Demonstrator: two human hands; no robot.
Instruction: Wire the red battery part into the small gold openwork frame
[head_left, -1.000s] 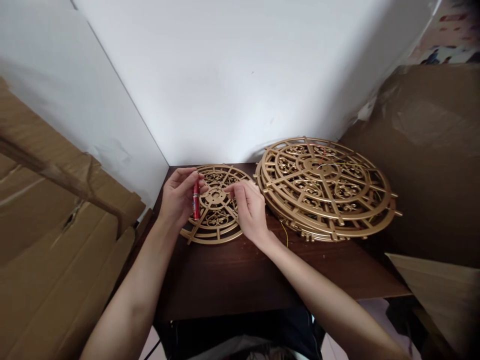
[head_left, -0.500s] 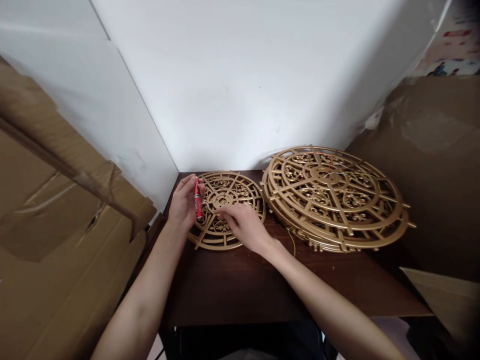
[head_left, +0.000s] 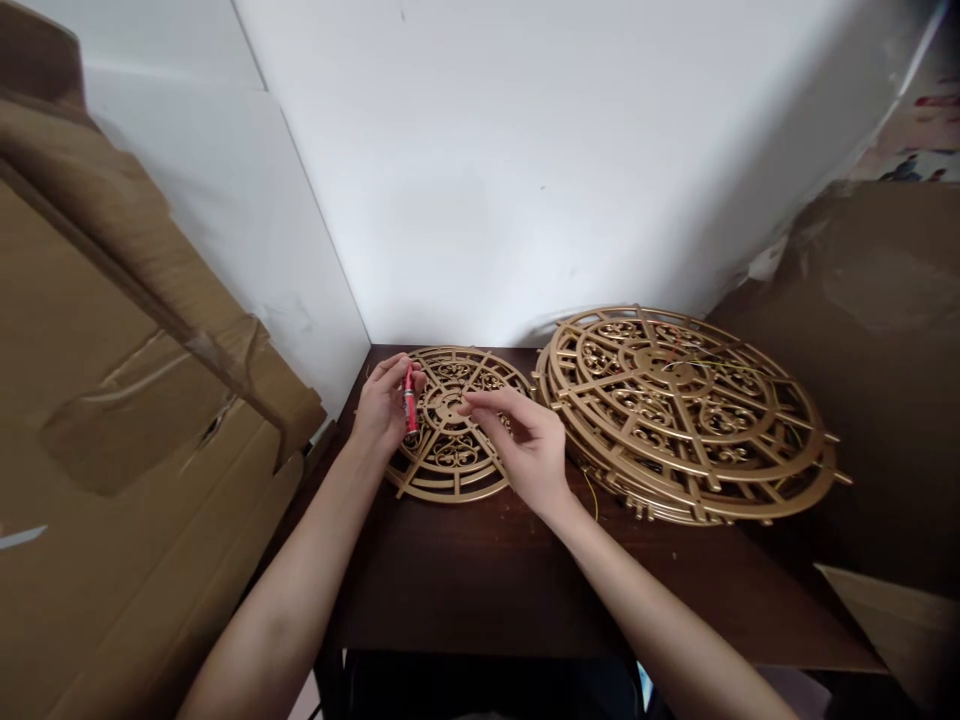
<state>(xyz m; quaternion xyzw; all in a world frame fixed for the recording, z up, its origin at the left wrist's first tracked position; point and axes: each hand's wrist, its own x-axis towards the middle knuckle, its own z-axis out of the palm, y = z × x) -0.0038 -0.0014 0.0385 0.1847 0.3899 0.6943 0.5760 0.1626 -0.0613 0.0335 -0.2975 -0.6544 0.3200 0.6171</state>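
My left hand (head_left: pixel 381 408) is closed around a red pen-shaped tube (head_left: pixel 410 400) with a pale band, which points up and down over the left side of a round gold openwork panel (head_left: pixel 456 455). Over the middle of that panel, my right hand (head_left: pixel 521 435) has its thumb and forefinger drawn together in a pinch. Whatever may be between those fingertips is too small to make out. The panel lies flat on the dark table, its scrollwork and centre ring partly covered by my hands.
A leaning stack of larger gold openwork panels (head_left: pixel 690 410) stands to the right, with thin yellow thread (head_left: pixel 592 493) near it. Cardboard (head_left: pixel 150 420) lines the left side, and a brown box (head_left: pixel 885 370) stands at the right. A white wall (head_left: pixel 480 180) rises behind the dark table (head_left: pixel 480 580).
My right hand has lifted and turned, moving a little right, with its thumb and forefinger now showing clearly in a pinch. My left hand still holds the red tube. The view has shifted slightly.
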